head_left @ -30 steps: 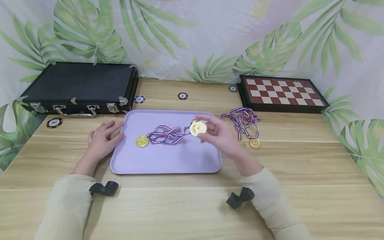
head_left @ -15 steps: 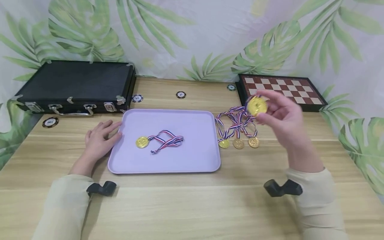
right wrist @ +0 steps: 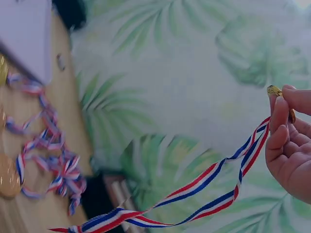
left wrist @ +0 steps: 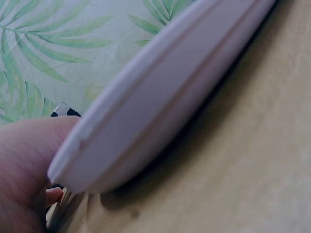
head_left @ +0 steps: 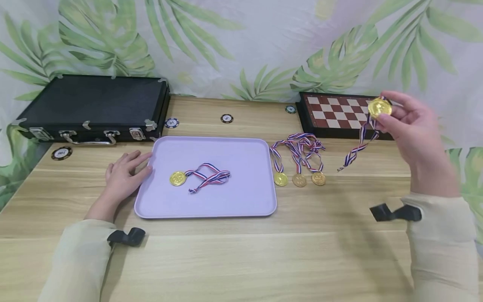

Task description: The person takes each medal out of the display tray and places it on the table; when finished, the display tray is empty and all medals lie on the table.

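Observation:
My right hand [head_left: 419, 130] pinches a gold medal [head_left: 379, 108] between thumb and fingers, raised in front of the checkered board at the right. From it a red, white and blue ribbon [right wrist: 214, 184] hangs and trails to the left. My left hand [head_left: 126, 176] rests at the left edge of a lilac tray [head_left: 241, 205], fingers fairly straight against the rim. On that tray lies another gold medal [head_left: 177, 178] with its ribbon [head_left: 213, 178] loosely bundled. In the left wrist view the tray's side [left wrist: 160, 97] fills the middle, and part of the left hand [left wrist: 29, 165] shows beside it.
Right of the tray lie three medals in a row: a gold medal [head_left: 281, 179] and two bronze-toned medals [head_left: 299, 180], their ribbons [head_left: 302, 147] tangled behind. A black case [head_left: 94, 102] stands back left, a checkered board [head_left: 336, 111] back right. Several poker chips [head_left: 227, 118] lie around.
My right hand has lifted the gold medal from the tray and carried it right and up; its ribbon now hangs free. The left hand stays at the tray's edge.

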The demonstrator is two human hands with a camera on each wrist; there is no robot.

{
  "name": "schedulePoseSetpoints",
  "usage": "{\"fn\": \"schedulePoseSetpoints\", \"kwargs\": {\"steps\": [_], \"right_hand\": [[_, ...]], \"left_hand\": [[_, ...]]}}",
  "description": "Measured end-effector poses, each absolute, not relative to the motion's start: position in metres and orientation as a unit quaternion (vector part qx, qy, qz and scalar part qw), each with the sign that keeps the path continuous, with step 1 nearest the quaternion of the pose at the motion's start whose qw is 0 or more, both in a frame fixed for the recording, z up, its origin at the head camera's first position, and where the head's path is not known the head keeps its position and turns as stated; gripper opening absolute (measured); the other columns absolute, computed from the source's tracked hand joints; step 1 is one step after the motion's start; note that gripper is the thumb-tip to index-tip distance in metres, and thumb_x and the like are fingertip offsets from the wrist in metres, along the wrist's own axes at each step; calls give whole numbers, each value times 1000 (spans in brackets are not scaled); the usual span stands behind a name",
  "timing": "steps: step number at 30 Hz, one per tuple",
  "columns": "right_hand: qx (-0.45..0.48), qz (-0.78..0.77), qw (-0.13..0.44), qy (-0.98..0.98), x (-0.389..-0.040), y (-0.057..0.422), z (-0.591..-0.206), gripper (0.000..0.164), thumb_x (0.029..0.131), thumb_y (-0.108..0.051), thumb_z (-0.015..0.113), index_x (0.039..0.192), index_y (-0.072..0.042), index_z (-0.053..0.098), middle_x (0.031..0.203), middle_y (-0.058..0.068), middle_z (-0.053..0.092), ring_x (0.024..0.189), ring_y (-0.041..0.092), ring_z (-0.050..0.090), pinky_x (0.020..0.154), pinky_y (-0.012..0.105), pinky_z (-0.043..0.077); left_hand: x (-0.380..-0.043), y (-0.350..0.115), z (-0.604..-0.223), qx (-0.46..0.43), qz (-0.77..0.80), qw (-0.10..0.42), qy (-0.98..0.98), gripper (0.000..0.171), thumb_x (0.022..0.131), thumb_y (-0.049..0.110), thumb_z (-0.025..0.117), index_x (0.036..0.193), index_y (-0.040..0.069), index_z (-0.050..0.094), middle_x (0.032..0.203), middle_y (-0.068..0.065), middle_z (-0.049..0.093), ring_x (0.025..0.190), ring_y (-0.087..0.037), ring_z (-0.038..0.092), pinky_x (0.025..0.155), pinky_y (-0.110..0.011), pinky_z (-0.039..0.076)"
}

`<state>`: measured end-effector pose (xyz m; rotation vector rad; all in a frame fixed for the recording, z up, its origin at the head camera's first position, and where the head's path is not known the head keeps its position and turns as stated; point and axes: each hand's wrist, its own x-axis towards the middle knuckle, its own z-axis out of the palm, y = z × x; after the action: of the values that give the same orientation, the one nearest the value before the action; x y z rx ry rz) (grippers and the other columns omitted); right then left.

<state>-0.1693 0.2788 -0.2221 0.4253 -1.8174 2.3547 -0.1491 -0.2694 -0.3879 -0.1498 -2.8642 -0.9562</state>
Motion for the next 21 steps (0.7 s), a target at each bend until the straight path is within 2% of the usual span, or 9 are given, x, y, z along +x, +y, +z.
{"fn": "schedulePoseSetpoints", "kwargs": {"steps": [4,9,14,21], "right_hand": [[75,723,40,-686,-199,282,-235,46,73,12,60,116,-3,51,76,8,60,62,14,57,60,18,48],[62,672,17,-737,-216,276,-266,47,74,6,63,118,-4,50,75,3,61,63,11,57,58,17,45],[44,608,-19,-793,-210,279,-306,51,76,0,62,123,-2,43,82,-1,61,69,10,55,63,20,45],[31,497,-85,-863,-191,296,-345,53,78,-14,64,125,-5,41,79,-2,56,70,9,51,64,27,43]], "left_hand": [[-149,-269,-387,-49,-317,64,-945,44,87,30,47,125,7,45,132,-25,29,122,-44,12,91,-59,-6],[-149,-268,-389,-49,-311,53,-948,45,87,30,47,126,8,44,133,-25,27,122,-44,11,91,-59,-6],[-150,-267,-390,-50,-309,51,-948,45,88,30,46,126,8,43,132,-25,27,122,-44,11,91,-59,-6],[-150,-269,-388,-48,-307,57,-949,44,87,30,47,126,8,44,132,-25,28,122,-45,11,91,-59,-6]]}}
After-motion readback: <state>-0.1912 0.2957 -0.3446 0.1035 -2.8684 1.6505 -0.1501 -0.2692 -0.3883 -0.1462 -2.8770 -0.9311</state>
